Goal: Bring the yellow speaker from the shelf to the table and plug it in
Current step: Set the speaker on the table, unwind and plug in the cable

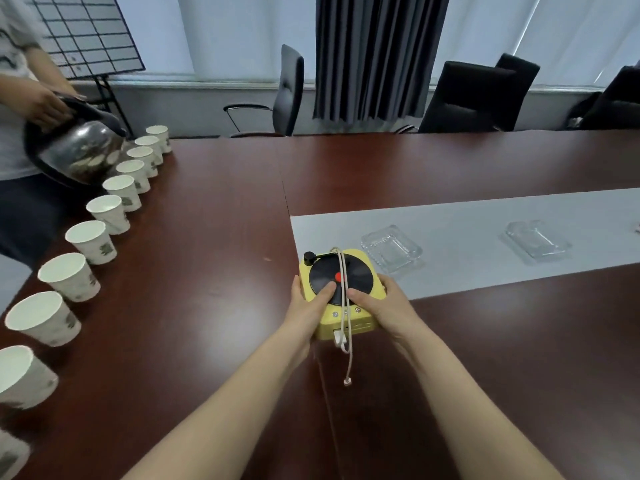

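Note:
The yellow speaker [360, 318], shaped like a small record player with a black disc and red centre on top, is held between both hands over the dark wooden table [214, 271]. My left hand [308, 306] grips its left side, thumb on the disc. My right hand [384, 303] grips its right side, thumb also on the disc. A beige cable [349, 341] lies across the top and hangs down the front, its loose end dangling near the tabletop. A white plug sits at the speaker's front face.
A row of several white paper cups [91, 242] runs along the table's left edge. A person at the far left tilts a dark kettle [74, 154] over them. Two glass ashtrays [391, 249] rest on a grey runner [485, 216]. Black chairs stand behind the table.

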Demonstrator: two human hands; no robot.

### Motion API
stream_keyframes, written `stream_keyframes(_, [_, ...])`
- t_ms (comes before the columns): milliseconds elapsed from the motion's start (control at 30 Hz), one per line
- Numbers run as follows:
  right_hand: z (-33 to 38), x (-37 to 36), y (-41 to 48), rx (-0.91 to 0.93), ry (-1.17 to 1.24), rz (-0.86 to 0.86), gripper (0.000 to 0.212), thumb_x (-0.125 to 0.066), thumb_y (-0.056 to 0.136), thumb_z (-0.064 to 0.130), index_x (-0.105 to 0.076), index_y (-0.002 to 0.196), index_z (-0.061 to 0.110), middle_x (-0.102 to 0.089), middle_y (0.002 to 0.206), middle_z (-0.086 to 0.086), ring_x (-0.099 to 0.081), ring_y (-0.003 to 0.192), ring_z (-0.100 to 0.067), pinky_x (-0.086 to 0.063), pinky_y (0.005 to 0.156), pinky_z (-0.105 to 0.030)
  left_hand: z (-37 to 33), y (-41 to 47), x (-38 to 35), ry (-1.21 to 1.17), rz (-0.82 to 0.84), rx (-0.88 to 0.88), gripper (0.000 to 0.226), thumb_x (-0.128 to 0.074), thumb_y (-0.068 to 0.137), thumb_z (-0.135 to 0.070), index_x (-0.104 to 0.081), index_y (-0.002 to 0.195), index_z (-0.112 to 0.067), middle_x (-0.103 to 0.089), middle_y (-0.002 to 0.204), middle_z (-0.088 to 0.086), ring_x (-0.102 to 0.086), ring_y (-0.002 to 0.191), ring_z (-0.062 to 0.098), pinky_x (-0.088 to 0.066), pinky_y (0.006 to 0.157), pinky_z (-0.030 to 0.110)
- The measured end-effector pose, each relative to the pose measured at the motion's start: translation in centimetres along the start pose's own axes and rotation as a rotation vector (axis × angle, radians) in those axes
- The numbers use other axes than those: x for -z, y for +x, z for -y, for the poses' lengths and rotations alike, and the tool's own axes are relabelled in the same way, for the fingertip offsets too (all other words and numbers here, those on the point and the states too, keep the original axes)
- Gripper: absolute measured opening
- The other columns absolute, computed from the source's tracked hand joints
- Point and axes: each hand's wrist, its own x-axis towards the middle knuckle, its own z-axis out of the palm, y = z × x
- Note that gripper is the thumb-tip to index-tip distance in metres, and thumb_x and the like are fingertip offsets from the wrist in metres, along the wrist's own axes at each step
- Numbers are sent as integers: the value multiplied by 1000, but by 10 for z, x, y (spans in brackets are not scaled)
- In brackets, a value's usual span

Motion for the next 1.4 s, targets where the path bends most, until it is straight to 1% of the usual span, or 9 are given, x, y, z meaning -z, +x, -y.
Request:
stream_keyframes(100, [-8,10,35,19,20,13,64,-79,74,21,-47,130,15,-65,106,4,-64,95,-12,-51,76,-26,10,43,-13,25,-14,-36,66,-73,77,-41,-41,134,-32,-64,127,1,-63,114,26,-50,99,53])
stream_keyframes(233, [-25,20,75,45,23,32,56,-76,77,19,-50,126,17,-66,107,6,-64,96,-8,-50,73,-20,48,119,-16,108,-42,-22,106,-73,41,-79,-31,136,-55,-39,153,-4,-43,137,24,-39,110,50])
stream_keyframes(367, [-47,25,111,60,21,57,56,-77,77,22,-53,128,22,-67,119,-1,-65,104,-17,-52,81,-26,41,132,-26,192,-38,-43,99,-64,57,-69,-19,144,-51,-38,153,-7,-39,139,21,-35,113,48])
stream_keyframes(533, [-67,17,142,85,22,77,48,-72,82,20,-53,126,20,-67,114,-1,-61,87,-10,-49,60,-9,41,160,-22,261,-49,-106,82,-60,87,-42,-10,152,-37,-41,150,-8,-39,137,16,-32,115,37])
stream_keyframes(667, [-76,7,161,116,-3,81,46,-73,80,19,-55,123,23,-68,112,4,-63,90,-5,-49,64,-6,46,181,-11,348,-97,-124,81,-61,78,-47,-25,148,-29,-50,144,-3,-48,131,17,-38,111,37])
stream_keyframes(767, [-78,3,171,138,-37,85,48,-74,79,19,-53,120,29,-65,109,16,-62,98,0,-49,71,-5,49,188,-6,350,-126,-146,42,-58,91,-25,-42,130,-24,-61,123,-3,-57,116,15,-44,94,24])
stream_keyframes(967, [-85,-3,178,162,-90,75,47,-73,81,21,-54,123,25,-64,112,13,-58,98,6,-45,67,0,55,195,-1,392,-148,-123,65,-60,88,-37,-32,145,-21,-54,137,-3,-50,127,16,-41,104,29])
stream_keyframes(1267, [-69,13,179,24,-203,293,43,-65,87,26,-46,126,33,-60,116,21,-55,108,5,-45,91,-17,56,208,3,568,-146,10,101,-49,53,-77,-25,144,-38,-55,138,0,-46,132,29,-34,112,48])
stream_keyframes(1400, [-62,20,182,-28,-216,368,45,-61,88,26,-51,131,21,-65,127,-1,-61,116,-16,-47,102,-37,44,199,-2,572,-140,33,108,-43,54,-76,-25,147,-24,-52,143,4,-46,133,30,-34,112,48])
